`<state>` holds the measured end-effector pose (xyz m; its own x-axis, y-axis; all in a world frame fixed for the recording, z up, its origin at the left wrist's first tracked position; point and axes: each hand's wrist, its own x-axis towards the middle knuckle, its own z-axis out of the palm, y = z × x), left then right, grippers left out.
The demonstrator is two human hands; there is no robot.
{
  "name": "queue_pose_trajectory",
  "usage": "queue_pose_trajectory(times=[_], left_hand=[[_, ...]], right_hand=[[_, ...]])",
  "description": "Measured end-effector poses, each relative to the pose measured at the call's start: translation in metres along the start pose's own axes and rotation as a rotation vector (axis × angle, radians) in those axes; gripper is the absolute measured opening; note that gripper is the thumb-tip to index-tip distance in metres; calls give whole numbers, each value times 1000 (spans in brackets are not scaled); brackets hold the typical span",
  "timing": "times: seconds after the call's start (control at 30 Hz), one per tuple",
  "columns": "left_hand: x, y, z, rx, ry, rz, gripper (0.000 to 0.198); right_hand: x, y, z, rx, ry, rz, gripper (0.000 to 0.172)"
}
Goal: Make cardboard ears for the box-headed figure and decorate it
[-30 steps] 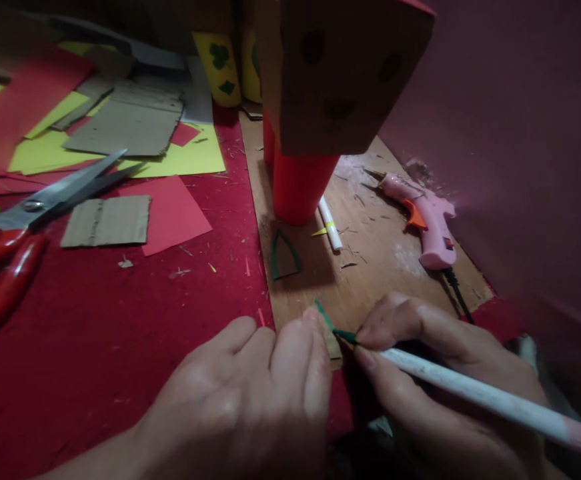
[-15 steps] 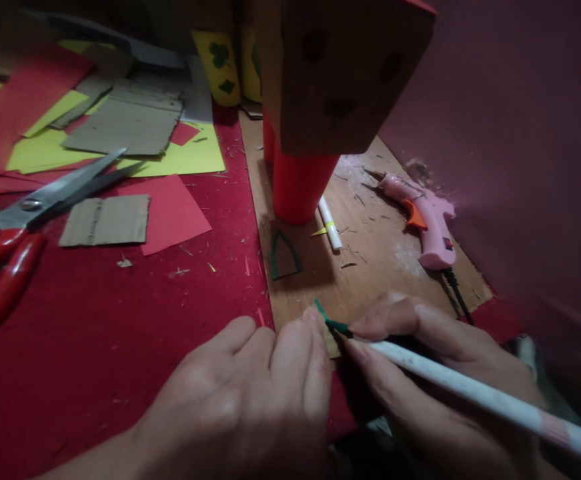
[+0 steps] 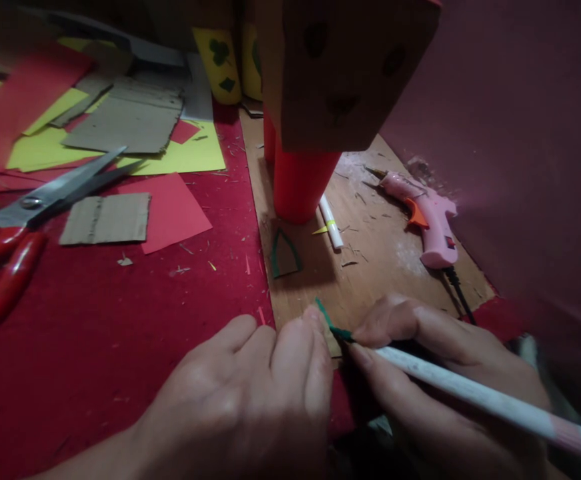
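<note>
My left hand [image 3: 255,380] is closed, its fingertips pressing a small piece of cardboard [image 3: 334,348] against the wooden board; most of the piece is hidden. Green runs along its upper edge. In my right hand [image 3: 420,373] is a slim white felt-tip pen [image 3: 460,385] with a green tip, pinched between thumb and fingers. Its tip meets the cardboard's edge beside my left fingers. Just beyond lies a pointed cardboard cutout [image 3: 286,257] outlined in green.
A cardboard box shape with a drawn animal face [image 3: 340,73] stands on red cylinders [image 3: 300,183]. A pink glue gun [image 3: 427,217] lies right on the wooden board [image 3: 380,267]. Red-handled scissors [image 3: 25,223], cardboard [image 3: 105,219] and coloured paper [image 3: 180,213] lie left.
The green tip has shifted very slightly down and right along the cardboard edge, with my right hand following. My left hand stays nearly in place.
</note>
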<state>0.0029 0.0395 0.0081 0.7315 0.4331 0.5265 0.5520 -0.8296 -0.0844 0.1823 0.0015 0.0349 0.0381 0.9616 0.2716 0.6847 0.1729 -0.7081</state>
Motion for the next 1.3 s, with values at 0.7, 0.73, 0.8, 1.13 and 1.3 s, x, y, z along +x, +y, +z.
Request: queue_pose_trajectory(times=[0.7, 0.73, 0.8, 1.13, 1.3], left_hand=[[-1, 0, 0, 14, -40, 11, 37], [-1, 0, 0, 18, -34, 10, 37], [-2, 0, 1, 17, -19, 11, 37], [-3, -2, 6, -7, 13, 9, 35], [0, -6, 1, -22, 4, 36, 35]], right_hand=[[-11, 5, 1, 234, 162, 129, 23], [-11, 6, 1, 296, 162, 115, 26], [-10, 9, 1, 386, 162, 102, 31], [-12, 11, -3, 203, 120, 58, 27], [-13, 14, -4, 198, 48, -51, 27]])
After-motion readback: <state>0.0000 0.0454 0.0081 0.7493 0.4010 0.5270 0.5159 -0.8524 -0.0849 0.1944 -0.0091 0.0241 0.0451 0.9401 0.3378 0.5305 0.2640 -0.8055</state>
